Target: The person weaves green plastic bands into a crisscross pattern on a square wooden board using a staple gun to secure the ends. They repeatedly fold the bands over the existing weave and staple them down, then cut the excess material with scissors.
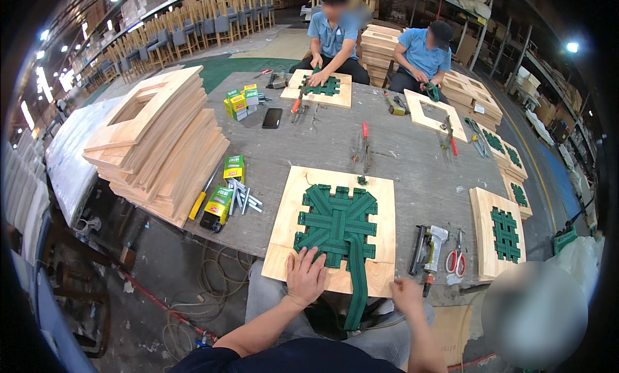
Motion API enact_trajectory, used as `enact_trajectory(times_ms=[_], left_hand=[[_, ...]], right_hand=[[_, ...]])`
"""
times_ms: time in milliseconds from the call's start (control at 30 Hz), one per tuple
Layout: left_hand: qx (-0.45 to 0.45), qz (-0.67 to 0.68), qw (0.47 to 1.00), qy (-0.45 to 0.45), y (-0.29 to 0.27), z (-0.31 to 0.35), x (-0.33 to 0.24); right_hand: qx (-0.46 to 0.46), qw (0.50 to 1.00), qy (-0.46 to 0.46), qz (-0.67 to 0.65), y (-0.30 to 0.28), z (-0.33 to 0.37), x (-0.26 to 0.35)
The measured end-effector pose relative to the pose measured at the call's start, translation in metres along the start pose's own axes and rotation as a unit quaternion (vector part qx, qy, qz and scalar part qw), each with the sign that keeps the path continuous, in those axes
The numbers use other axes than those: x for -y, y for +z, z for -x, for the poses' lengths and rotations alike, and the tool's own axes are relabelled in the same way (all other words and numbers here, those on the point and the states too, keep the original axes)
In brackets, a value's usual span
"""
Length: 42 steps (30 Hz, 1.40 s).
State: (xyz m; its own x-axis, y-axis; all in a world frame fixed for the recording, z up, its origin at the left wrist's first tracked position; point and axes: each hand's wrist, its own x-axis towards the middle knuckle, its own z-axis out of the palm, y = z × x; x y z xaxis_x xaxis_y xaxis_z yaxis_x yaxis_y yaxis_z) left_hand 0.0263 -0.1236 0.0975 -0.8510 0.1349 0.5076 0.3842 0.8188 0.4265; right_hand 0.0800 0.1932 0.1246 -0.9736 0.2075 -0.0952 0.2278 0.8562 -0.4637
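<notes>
In front of me lies a square plywood frame (284, 228) with green webbing straps (335, 225) woven across its opening. One loose strap end (358, 289) runs down over the near edge and hangs toward my lap. My left hand (306, 277) rests with spread fingers on the near left of the panel, fingertips touching the webbing's lower edge. Beside the panel's near right corner is my right hand (407, 294), its fingers curled in; whatever they hold, if anything, is hidden. A staple gun (433, 247) and red-handled scissors (456, 260) lie to the right.
Stacked plywood frames (161, 147) rise at the left, near staple boxes (219, 205), staple strips (248, 197) and a yellow-handled tool (198, 205). Finished webbed panels (483, 237) lie at the right. Across the table (316, 141), two co-workers in blue shirts handle similar frames. A phone (272, 118) lies there.
</notes>
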Motion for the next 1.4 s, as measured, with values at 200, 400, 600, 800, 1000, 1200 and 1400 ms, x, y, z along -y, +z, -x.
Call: enact_trajectory(times_ms=[200, 400, 600, 800, 1000, 1200, 1400], left_hand=[[-0.014, 0.003, 1.000, -0.010, -0.013, -0.030, 0.063], [-0.047, -0.011, 0.999, -0.018, -0.039, -0.046, 0.102], [0.118, 0.330, 0.878, -0.327, -0.026, 0.026, 0.012], [0.270, 0.513, 0.655, -0.485, -0.010, 0.048, -0.021], [0.353, 0.502, 0.598, -0.515, 0.004, 0.039, -0.024], [0.393, 0.542, 0.587, -0.454, -0.006, 0.049, -0.057], [0.496, 0.612, 0.499, -0.361, -0.002, 0.069, -0.112]], right_hand=[[0.059, 0.998, -0.005, -0.026, 0.035, 0.027, 0.064], [0.143, 0.987, -0.058, -0.051, 0.038, 0.022, 0.097], [0.089, 0.987, 0.010, -0.134, 0.022, 0.033, 0.055], [0.102, 0.942, 0.058, -0.316, 0.029, 0.042, 0.030], [0.121, 0.899, 0.079, -0.413, 0.016, 0.032, 0.037], [0.227, 0.857, 0.103, -0.451, 0.014, -0.002, 0.062], [0.424, 0.700, 0.207, -0.537, 0.017, -0.040, 0.114]])
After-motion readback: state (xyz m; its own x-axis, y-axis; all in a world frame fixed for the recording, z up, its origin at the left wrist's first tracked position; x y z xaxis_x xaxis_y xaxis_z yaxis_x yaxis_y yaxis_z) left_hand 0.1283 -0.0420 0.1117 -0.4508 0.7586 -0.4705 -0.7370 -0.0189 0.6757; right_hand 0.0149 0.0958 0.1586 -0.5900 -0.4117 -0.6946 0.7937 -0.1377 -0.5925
